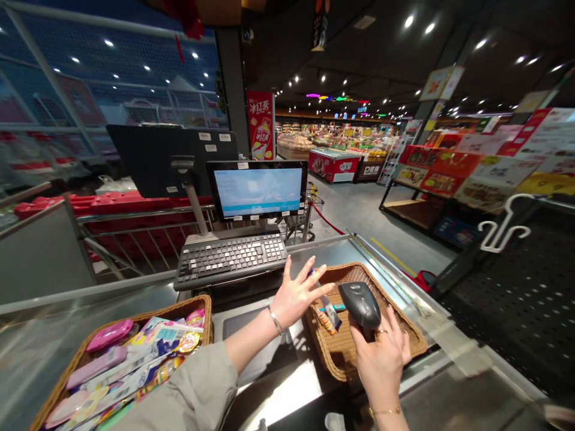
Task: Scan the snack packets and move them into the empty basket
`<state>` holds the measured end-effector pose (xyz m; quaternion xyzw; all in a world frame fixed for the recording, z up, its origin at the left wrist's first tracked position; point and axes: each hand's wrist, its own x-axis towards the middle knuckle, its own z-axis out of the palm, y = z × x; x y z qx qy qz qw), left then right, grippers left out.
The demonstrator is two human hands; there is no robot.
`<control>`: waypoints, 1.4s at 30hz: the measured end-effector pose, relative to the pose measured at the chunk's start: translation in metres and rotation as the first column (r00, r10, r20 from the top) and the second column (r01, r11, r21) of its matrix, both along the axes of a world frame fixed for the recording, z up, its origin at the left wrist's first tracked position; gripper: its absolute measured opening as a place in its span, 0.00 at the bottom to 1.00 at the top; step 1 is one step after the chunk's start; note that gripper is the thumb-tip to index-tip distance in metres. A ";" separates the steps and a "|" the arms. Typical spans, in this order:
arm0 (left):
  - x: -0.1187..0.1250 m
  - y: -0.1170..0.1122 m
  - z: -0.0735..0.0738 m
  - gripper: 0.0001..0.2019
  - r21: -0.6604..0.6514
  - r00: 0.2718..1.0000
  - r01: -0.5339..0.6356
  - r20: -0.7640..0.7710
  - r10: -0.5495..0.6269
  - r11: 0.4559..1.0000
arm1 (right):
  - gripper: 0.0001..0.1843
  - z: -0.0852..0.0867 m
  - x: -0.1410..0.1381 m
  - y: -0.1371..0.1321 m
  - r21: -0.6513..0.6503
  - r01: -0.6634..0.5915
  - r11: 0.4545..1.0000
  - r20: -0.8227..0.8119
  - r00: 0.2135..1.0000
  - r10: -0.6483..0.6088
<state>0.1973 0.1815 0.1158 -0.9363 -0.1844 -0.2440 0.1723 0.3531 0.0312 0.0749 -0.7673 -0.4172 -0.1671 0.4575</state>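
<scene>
My right hand (381, 350) is wrapped round the handle of a black barcode scanner (360, 304), held over the right wicker basket (413, 335). Inside that basket lie a few small packets, among them an orange striped packet (326, 321). My left hand (299, 293) is stretched out with its fingers spread, palm down, at the basket's left rim, and nothing shows in its grasp. The keyboard (233, 257) is just beyond it. At the lower left, another wicker basket (207, 317) is full of small packaged goods, including a pink case (110, 335).
A monitor (258, 190) with a lit screen stands behind the keyboard, and a second dark display (166, 158) faces away beside it. White hooks (505, 230) hang on a black perforated panel at the right. Stacked boxes (476, 161) stand across the aisle.
</scene>
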 end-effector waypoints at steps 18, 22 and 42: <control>-0.115 -0.028 0.010 0.19 -0.215 0.950 -0.305 0.001 0.312 0.928 | 0.22 0.006 -0.058 0.028 -0.029 -0.328 0.944 0.054 0.943 0.329; -0.148 -0.043 0.006 0.17 -0.247 0.914 -0.389 0.021 0.406 0.888 | 0.19 0.004 -0.080 0.033 -0.064 -0.432 0.900 0.063 0.898 0.436; -0.279 -0.114 -0.035 0.16 -0.378 0.631 -0.710 0.036 0.775 0.595 | 0.12 -0.005 -0.165 0.031 -0.179 -0.741 0.647 -0.001 0.658 0.753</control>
